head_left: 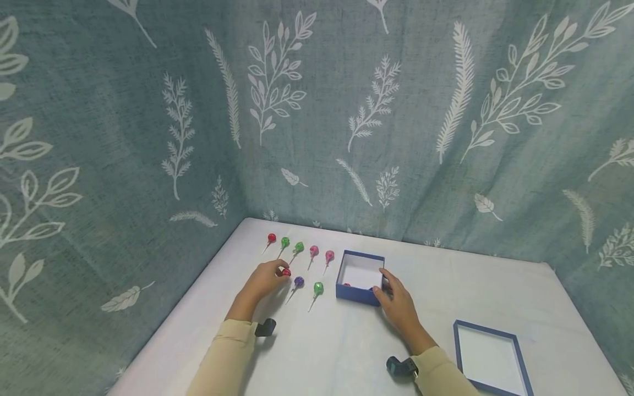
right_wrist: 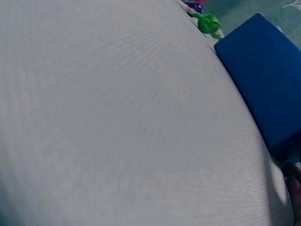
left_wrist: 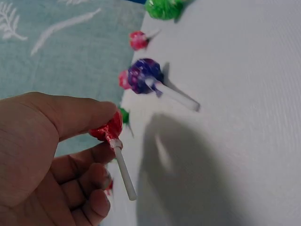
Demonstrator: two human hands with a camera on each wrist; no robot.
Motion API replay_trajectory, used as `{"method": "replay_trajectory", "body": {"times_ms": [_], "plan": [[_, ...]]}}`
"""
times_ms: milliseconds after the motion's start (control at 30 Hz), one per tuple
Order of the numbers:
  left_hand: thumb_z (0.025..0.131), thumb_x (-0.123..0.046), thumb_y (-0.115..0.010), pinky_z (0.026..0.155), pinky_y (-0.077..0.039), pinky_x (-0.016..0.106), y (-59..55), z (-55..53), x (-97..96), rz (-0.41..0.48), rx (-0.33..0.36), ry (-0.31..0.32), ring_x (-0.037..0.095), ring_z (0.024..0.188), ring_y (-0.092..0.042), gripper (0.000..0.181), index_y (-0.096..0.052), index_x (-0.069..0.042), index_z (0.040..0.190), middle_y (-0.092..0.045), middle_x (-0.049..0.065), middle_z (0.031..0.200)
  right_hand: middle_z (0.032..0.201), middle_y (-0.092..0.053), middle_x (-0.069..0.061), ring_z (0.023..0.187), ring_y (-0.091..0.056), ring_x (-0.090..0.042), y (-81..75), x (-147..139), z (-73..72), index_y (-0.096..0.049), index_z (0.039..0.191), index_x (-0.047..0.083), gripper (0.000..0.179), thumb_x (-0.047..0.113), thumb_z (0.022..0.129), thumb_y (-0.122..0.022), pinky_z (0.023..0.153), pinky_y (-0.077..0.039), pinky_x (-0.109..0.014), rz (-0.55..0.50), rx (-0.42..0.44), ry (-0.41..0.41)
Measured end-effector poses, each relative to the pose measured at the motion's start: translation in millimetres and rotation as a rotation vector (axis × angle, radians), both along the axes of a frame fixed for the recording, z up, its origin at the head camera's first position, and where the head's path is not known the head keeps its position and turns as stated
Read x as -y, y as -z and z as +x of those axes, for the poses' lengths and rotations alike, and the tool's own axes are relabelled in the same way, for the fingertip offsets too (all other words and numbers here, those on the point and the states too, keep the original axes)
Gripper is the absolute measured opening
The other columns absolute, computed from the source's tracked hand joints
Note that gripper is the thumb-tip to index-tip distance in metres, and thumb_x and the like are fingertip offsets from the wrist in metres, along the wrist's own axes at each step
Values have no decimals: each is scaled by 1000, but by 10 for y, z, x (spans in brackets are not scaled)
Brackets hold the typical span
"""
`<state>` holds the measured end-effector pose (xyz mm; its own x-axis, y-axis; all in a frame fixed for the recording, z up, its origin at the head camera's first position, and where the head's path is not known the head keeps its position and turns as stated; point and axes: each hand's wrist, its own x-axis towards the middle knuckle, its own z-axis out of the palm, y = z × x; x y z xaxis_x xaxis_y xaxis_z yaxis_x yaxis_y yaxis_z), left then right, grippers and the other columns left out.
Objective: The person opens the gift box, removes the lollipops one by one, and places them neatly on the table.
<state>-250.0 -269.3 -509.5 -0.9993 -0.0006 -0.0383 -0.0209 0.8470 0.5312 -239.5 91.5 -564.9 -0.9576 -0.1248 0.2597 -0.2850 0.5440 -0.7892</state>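
Observation:
My left hand [head_left: 267, 279] pinches a red lollipop [left_wrist: 108, 129] by its wrapped head between thumb and finger, its white stick hanging down. Just right of that hand lie a purple lollipop [head_left: 299, 282] and a green lollipop [head_left: 318, 288]. At the right front corner of the open blue box [head_left: 358, 294], my right hand [head_left: 400, 306] holds the side, thumb near the front rim and fingers along the right wall. Inside the box, a bit of a red lollipop [head_left: 347, 285] and something dark show above the front wall; the rest is hidden.
Behind the left hand, a row holds a red lollipop [head_left: 271, 238], two green lollipops [head_left: 299, 247] and two pink lollipops [head_left: 329, 256]. A blue-rimmed lid [head_left: 492, 355] with a white inside lies at the front right of the white table [head_left: 317, 352]. Patterned curtains [head_left: 317, 137] stand behind.

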Motion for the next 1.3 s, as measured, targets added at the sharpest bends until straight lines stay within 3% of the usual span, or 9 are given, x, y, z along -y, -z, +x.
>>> {"method": "replay_trajectory", "body": {"times_ms": [167,400,800,1100,1300], "plan": [[87,-21,-74,73,-51,42,53,-39,52,16,44,-37,21,81,-60,25,-67,-15,111,-65,6,94,144,-46,-16,120,-55,-36,-10,4,-6,-45,145,16,54,33,96,-60,96,-44,-50,-2,-3,-1],[87,-18,-72,65,-51,35,110,-47,136,22,51,-45,19,75,-59,26,-67,-12,112,-64,6,92,144,-46,-16,119,-55,-36,-22,15,8,-45,145,16,54,33,96,-60,96,-44,-51,-3,3,7],[87,-19,-73,64,-52,34,119,-58,167,64,94,-85,20,76,-60,28,-66,-13,114,-64,6,93,144,-46,-16,120,-55,-37,-11,4,-18,-43,146,18,54,34,97,-59,97,-42,-52,9,7,2],[87,-20,-73,59,-50,32,210,-84,175,72,84,-75,19,72,-59,27,-66,-14,113,-63,5,89,145,-45,-16,121,-54,-36,24,-7,-1,-44,146,16,55,33,96,-60,97,-42,-51,6,30,4],[87,-21,-74,62,-51,34,180,-70,171,67,84,-77,20,75,-58,29,-65,-14,114,-62,5,90,145,-46,-16,121,-54,-37,9,1,-4,-44,145,15,54,31,96,-60,97,-42,-51,0,7,3]]}}
